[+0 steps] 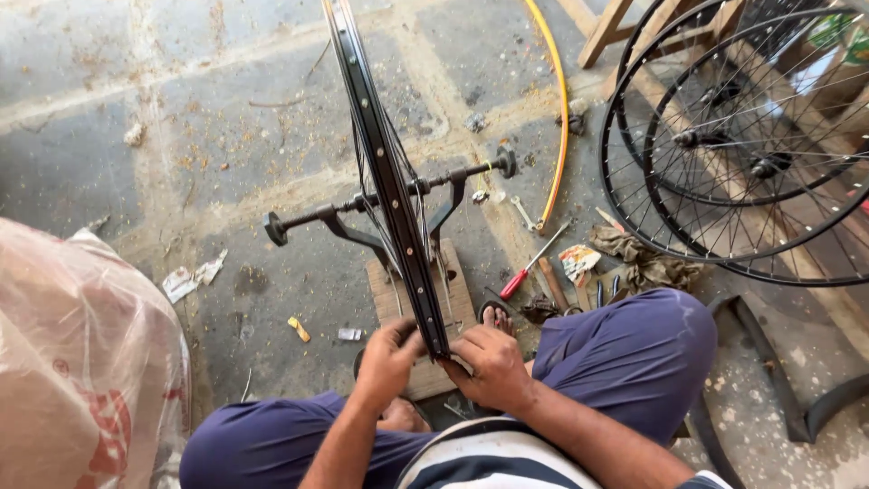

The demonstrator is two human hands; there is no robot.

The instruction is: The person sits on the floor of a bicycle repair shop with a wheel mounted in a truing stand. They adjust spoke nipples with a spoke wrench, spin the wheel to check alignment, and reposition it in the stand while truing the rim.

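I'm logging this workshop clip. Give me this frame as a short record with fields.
setting: concrete floor strewn with debris
left hand: left hand grips the near edge of the black bicycle rim
right hand: right hand pinches the same rim from the other side
mount: rim stands upright in a black truing stand on a wooden board
tools: red-handled screwdriver, small spanner
nearby: spoked wheels stacked at right, plastic sack at left
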